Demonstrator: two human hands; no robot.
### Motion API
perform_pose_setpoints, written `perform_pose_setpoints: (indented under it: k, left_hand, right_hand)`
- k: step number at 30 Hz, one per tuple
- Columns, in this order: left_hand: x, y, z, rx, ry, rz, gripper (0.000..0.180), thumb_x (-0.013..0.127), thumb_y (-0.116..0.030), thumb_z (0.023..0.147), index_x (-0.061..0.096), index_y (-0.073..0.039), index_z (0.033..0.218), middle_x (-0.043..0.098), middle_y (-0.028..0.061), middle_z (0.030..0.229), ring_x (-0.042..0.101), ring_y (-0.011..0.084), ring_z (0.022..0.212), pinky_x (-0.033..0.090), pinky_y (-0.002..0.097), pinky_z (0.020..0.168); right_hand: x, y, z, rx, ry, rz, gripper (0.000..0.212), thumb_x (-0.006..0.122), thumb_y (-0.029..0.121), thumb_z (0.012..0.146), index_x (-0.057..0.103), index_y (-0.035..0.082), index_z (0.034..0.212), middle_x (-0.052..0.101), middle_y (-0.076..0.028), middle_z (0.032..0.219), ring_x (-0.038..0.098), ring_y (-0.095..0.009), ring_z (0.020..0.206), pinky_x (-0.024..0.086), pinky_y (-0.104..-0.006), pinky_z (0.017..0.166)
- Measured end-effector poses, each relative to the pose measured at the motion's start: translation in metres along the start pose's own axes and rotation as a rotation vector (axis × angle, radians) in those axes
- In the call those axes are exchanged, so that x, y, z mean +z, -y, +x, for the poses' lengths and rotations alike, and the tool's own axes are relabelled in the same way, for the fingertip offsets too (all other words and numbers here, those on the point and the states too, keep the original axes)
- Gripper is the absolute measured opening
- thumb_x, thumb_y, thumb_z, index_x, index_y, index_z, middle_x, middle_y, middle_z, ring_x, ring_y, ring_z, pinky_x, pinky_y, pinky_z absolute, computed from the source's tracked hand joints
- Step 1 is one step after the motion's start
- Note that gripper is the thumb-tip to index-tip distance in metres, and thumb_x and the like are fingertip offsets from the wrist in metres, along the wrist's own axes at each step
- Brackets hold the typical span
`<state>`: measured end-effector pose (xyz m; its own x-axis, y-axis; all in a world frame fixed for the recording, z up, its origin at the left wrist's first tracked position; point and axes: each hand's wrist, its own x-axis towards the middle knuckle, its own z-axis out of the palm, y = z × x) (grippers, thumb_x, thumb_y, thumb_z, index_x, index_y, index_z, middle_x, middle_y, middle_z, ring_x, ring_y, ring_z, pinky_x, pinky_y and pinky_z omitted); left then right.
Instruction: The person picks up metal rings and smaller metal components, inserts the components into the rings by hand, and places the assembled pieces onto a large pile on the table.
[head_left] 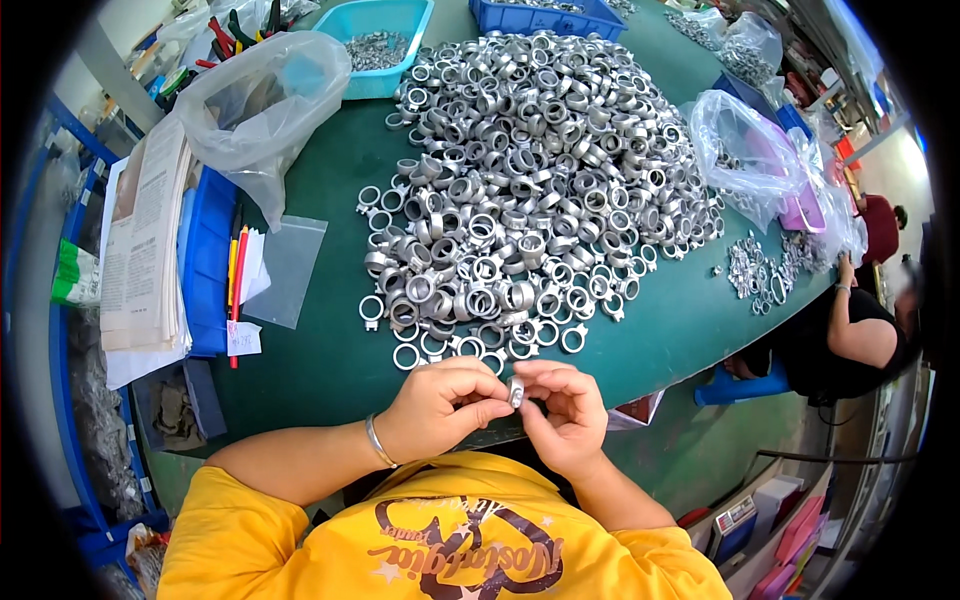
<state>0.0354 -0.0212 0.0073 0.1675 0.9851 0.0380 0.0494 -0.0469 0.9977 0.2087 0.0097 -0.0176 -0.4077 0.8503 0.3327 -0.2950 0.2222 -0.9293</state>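
Both hands meet at the near edge of the green tabletop (320,250). The left hand (435,405) and the right hand (565,415) are curled, their fingertips pinching one small silver metal ring fitting (516,391) between them, just above the tabletop edge. Directly beyond lies a large heap of identical ring fittings (530,190). A clear plastic bag (262,105) sits at far left.

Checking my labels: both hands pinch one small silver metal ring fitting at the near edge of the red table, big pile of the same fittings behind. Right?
Not quite: the table is green, not red, per the head view. Otherwise correct: left hand and right hand pinch one small silver metal ring fitting, pile of fittings behind.
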Motion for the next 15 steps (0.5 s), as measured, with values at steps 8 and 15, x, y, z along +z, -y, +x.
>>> perform_pose_setpoints:
  k: [8, 15]
  left_hand:
    - [0.0, -0.001, 0.001, 0.103, -0.011, 0.096, 0.005, 0.064, 0.002, 0.076, 0.062, 0.002, 0.081, 0.058, 0.0062, 0.078, 0.057, 0.0099, 0.059, 0.045, 0.02, 0.053]
    - [0.001, -0.002, 0.002, 0.157, -0.02, 0.134, 0.006, 0.065, 0.002, 0.075, 0.063, 0.001, 0.08, 0.059, 0.0061, 0.076, 0.056, 0.0119, 0.062, 0.044, 0.0213, 0.054]
  right_hand:
    - [-0.006, 0.005, 0.006, 0.202, -0.004, -0.015, 0.017, 0.042, -0.001, 0.09, 0.051, -0.006, 0.104, 0.055, -0.012, 0.1, 0.057, -0.013, 0.082, 0.048, -0.0239, 0.071]
    - [-0.01, 0.01, 0.008, 0.321, 0.068, 0.035, 0.019, 0.046, 0.0, 0.089, 0.054, -0.006, 0.106, 0.058, -0.01, 0.094, 0.057, -0.011, 0.075, 0.048, -0.0224, 0.068]
